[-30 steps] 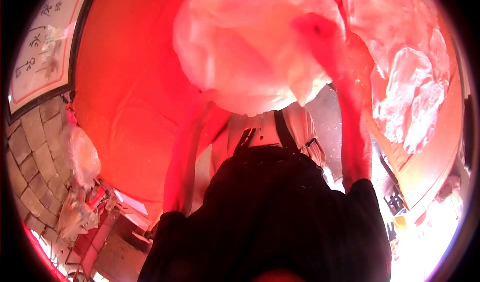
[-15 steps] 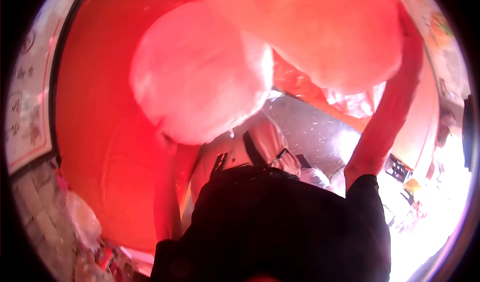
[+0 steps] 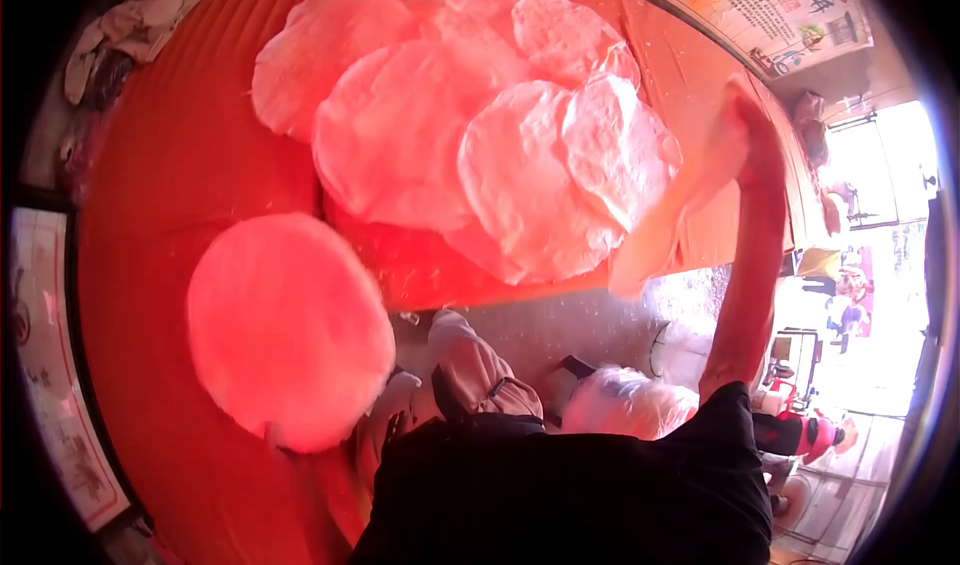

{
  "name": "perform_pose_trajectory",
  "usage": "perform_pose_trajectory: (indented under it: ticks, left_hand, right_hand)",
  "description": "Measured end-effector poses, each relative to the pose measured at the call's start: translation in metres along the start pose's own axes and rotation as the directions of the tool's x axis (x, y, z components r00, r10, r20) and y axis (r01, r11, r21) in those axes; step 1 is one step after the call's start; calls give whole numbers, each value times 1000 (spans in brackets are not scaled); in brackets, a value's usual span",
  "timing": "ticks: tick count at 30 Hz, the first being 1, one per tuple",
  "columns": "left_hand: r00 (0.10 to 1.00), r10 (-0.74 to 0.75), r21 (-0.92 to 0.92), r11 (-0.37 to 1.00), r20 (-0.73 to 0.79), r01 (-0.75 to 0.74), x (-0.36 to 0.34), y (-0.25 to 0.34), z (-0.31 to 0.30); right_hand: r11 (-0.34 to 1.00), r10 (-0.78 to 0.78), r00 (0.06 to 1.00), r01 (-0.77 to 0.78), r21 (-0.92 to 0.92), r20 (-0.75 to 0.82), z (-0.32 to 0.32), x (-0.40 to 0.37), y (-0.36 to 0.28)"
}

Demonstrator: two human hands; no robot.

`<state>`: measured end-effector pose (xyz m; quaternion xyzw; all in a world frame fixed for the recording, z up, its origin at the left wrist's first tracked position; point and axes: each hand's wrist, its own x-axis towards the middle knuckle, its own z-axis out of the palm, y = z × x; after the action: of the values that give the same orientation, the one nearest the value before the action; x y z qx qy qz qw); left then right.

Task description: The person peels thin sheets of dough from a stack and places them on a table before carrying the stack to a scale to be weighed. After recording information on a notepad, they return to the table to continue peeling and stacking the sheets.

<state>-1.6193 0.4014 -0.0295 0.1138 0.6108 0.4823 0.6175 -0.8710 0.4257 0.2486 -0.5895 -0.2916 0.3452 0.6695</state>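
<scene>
A large, thin round pancake (image 3: 290,330) is at the lower left, facing up. My left hand (image 3: 283,443) grips its lower edge; only a little of the hand shows, the rest being behind the pancake. To the right, my arm is stretched out over the table's edge. My right hand (image 3: 742,130) is closed on another thin pancake (image 3: 672,215), which hangs down nearly edge-on and is blurred. Between the hands and farther off, several pale round pancakes (image 3: 400,135) lie overlapping in a loose pile on a red-covered table (image 3: 170,225).
Framed posters stand at the far right (image 3: 770,10) and left (image 3: 45,355). A plastic-wrapped bundle (image 3: 630,402) is on the floor beside my legs. Cloth (image 3: 140,25) lies at the upper left. A person in red (image 3: 818,435) is in the bright area at right.
The view has shifted, showing the pancake pile. My two pancakes, overlapping before, are now apart: the left one is lower and farther left, the right one turned nearly edge-on.
</scene>
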Motion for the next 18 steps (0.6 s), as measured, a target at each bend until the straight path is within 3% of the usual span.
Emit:
perform_pose_trajectory:
  ticks: [1, 2, 5, 6, 8, 10, 11, 13, 15, 18]
  left_hand:
    - [1000, 4, 9, 1000, -14, -4, -3, 6, 0]
    - [1000, 4, 19, 1000, -25, -4, 0, 5, 5]
    - [998, 12, 49, 999, -62, -9, 0, 6, 19]
    - [997, 16, 59, 998, -74, -11, 1, 5, 24]
    - [994, 22, 78, 997, -109, -14, -4, 12, 29]
    - [991, 26, 89, 996, -131, -14, -4, 10, 39]
    - [990, 25, 91, 996, -141, -12, -4, 10, 44]
    - [986, 25, 97, 995, -166, -9, -3, 8, 50]
    - [983, 26, 105, 994, -179, -7, -8, 14, 53]
    - [982, 19, 110, 994, -189, 2, -7, 12, 55]
  right_hand:
    - [1000, 10, 1000, -10, 14, -10, 19, 4, 2]
    - [1000, 11, 987, -12, -3, -159, 44, 8, 8]
    - [979, 149, 961, -176, 100, 232, -11, 116, 33]
    - [999, -26, 973, 36, -40, 229, -7, 142, 29]
    - [987, -102, 938, 53, 154, 332, -3, 207, 0]
    - [899, -40, 957, -90, 429, 286, -46, 318, -35]
    - [915, -43, 990, -14, 402, 131, -62, 357, -49]
    - [932, -93, 994, 104, 348, -49, -12, 337, -44]
    - [981, -125, 989, 135, 138, -81, 5, 312, -7]
    - [966, -107, 992, 88, -241, -66, -3, 259, 99]
